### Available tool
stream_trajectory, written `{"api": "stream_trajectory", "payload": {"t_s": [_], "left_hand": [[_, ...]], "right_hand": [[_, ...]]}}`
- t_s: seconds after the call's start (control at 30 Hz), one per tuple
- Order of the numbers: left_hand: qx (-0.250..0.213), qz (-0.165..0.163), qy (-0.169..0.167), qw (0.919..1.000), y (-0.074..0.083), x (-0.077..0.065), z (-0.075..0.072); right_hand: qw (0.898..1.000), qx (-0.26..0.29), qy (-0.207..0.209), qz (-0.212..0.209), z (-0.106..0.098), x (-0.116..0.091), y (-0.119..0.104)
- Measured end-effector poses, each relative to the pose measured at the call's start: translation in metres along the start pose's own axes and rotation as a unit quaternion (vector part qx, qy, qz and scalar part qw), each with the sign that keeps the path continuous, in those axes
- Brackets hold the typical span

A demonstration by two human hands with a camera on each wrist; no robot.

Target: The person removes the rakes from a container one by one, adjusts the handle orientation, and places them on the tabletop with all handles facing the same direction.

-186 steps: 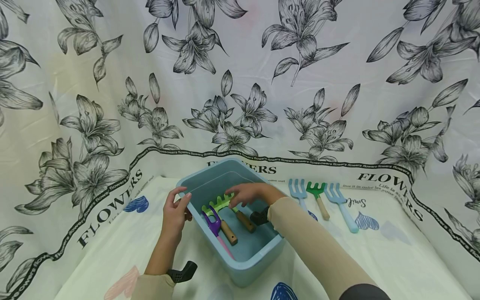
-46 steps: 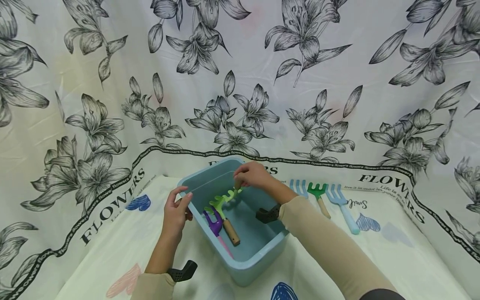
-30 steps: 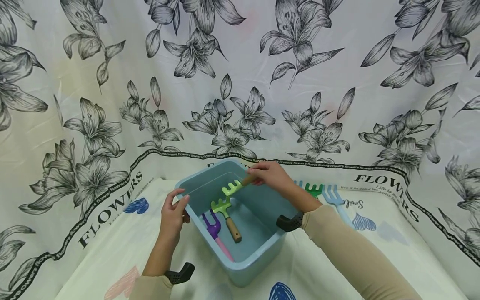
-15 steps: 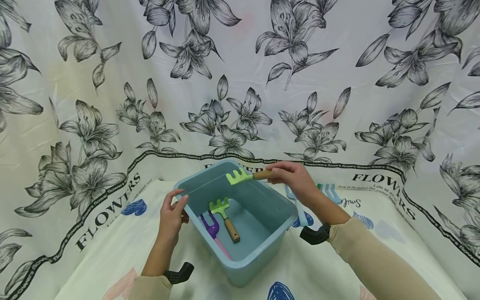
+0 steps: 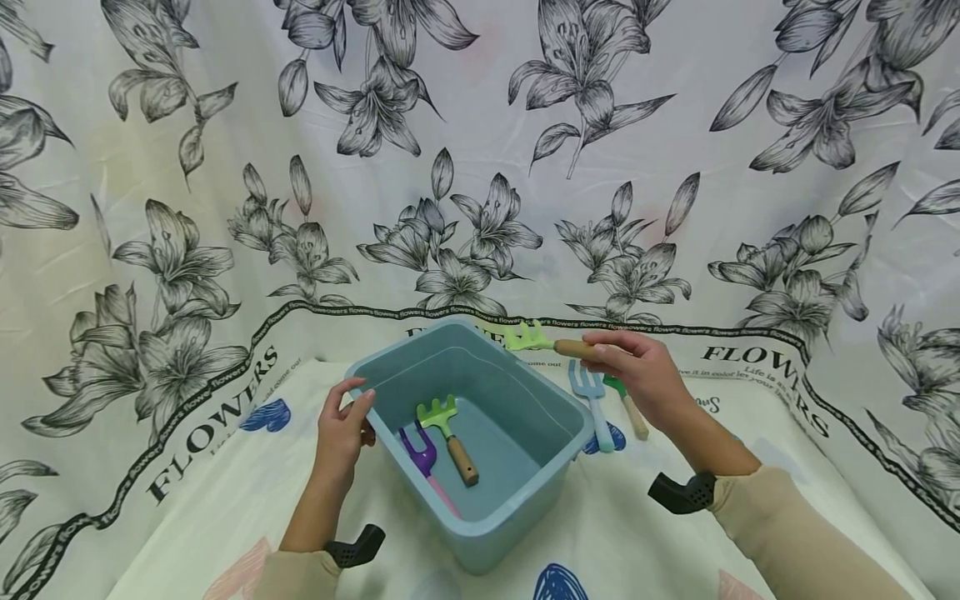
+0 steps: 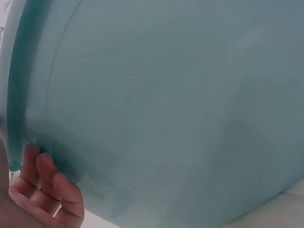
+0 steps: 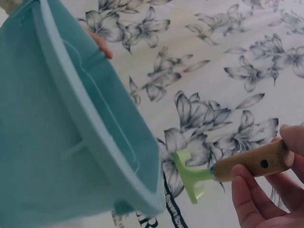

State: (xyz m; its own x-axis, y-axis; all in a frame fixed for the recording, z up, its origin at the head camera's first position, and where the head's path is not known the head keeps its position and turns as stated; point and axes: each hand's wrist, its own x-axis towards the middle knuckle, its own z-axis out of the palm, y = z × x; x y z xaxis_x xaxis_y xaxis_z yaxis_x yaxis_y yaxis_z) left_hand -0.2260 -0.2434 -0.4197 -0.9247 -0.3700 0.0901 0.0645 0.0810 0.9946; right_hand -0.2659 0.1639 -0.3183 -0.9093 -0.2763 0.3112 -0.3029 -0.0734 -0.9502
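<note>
My right hand pinches the wooden handle of a small light-green garden rake, held up beyond the right rim of a blue plastic bin. In the right wrist view the rake's handle lies between thumb and fingers, its tines pointing toward the bin. At the bin's left rim my left hand grips the edge; the left wrist view shows its fingers curled under the lip. Inside the bin lie another light-green rake with a wooden handle and a purple fork with a pink handle.
Right of the bin, a light-blue fork and a green rake lie on the white patterned cloth, partly behind my right hand. A flower-printed curtain rises behind.
The right hand has lifted one light-green rake out of the bin and carried it to the right past the rim. The left hand has stayed at the bin's left rim.
</note>
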Motion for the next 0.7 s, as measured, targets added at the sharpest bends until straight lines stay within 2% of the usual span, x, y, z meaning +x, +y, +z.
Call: {"api": "stream_trajectory", "payload": {"t_s": [0.2,0.43,0.57,0.7], "left_hand": [[-0.020,0.013,-0.004,0.9997,0.001,0.000,-0.002],[-0.011,0.001,-0.004,0.9999,0.001,0.000,-0.002],[-0.010,0.002,-0.005,0.9999,0.000,0.000,-0.001],[-0.012,0.006,-0.004,0.9999,0.000,0.001,-0.002]], "right_hand": [[0.997,-0.075,0.023,0.010,-0.015,-0.016,0.005],[0.991,-0.116,0.060,0.003,-0.031,-0.034,0.014],[0.989,-0.124,0.082,0.001,-0.044,-0.041,0.023],[0.991,-0.095,0.098,0.008,-0.056,-0.046,0.031]]}}
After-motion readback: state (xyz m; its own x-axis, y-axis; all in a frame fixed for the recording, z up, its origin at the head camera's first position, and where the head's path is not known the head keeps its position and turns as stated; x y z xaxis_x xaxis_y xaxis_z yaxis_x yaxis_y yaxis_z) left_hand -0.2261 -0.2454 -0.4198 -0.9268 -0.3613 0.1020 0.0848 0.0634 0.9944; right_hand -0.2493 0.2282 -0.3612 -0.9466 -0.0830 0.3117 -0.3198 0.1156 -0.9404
